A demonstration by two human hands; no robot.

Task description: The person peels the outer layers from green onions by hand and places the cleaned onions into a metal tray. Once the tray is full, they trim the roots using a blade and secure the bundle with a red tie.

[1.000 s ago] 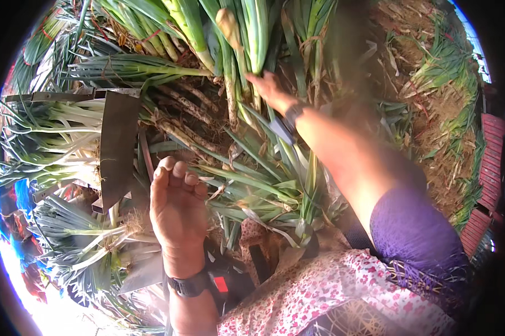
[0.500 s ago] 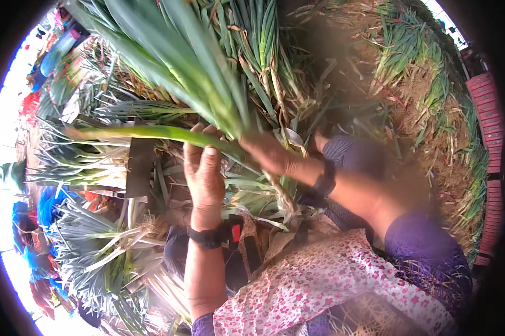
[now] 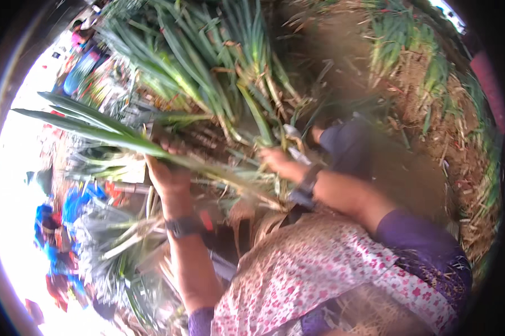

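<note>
A long green onion (image 3: 146,145) lies across my left hand (image 3: 171,171), whose fingers are closed around its stalk. Its leaves point to the far left and its pale root end slants down toward my lap. My right hand (image 3: 275,161) is beyond that root end, fingers closed at the lower end of a broad green onion leaf (image 3: 256,115). Motion blur softens both hands. Just past them, a big heap of green onions (image 3: 191,56) lies with its root ends toward me.
At the left, trimmed green onions (image 3: 110,165) lie by a dark board, with another pile (image 3: 110,235) nearer me. A flowered apron (image 3: 297,269) covers my lap. Bare soil (image 3: 342,61) and a row of green onions (image 3: 401,45) stretch along the right.
My left hand has moved left, and the onion in it now slants with its leaves up and left. The blurred leaves close to my right hand have dropped away toward the heap.
</note>
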